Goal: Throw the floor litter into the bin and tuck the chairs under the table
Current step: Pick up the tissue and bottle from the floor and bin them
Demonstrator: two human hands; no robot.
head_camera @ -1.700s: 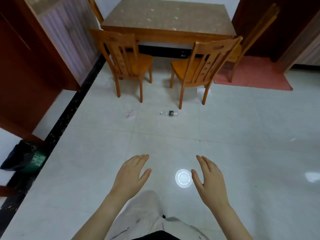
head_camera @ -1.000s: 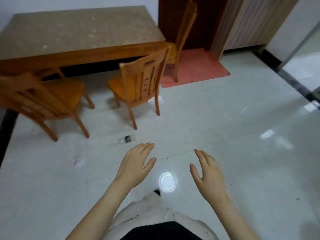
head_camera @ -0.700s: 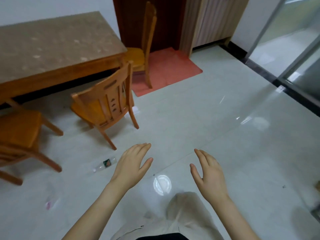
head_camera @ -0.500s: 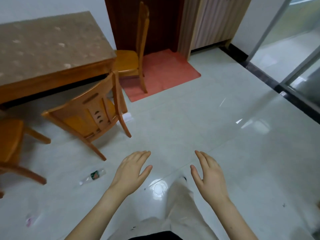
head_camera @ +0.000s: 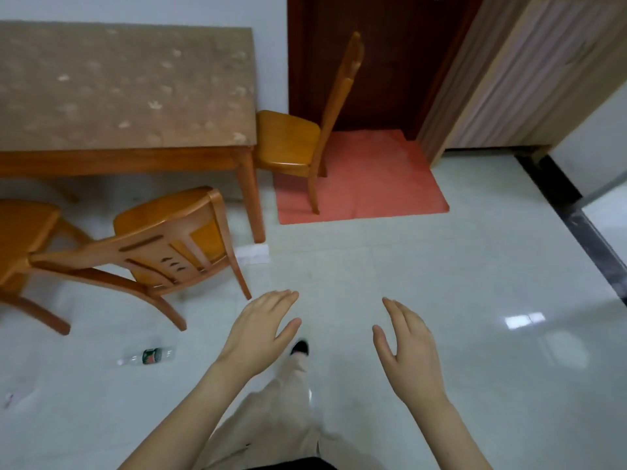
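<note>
Both hands empty, fingers spread, nothing picked up yet.
Left hand (head_camera: pixel 259 329) and right hand (head_camera: pixel 407 340) hover over the floor. Plastic bottle (head_camera: pixel 146 356) lies on its side, left of and below the left hand; likely light, slick, crushable, so pinch mid-body at the label. White paper scrap (head_camera: pixel 252 255) ahead of the left hand by the table leg (head_camera: pixel 251 195): flimsy, needs a fingertip pinch at an edge.

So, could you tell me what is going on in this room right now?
A person is walking across the pale tiled floor with both hands empty: the left hand and right hand are open in front. Nothing is picked up yet. A clear plastic bottle with a green label and a white scrap of paper lie on the floor. The orange wooden chair nearest the person stands pulled out from the brown-topped wooden table.
</note>
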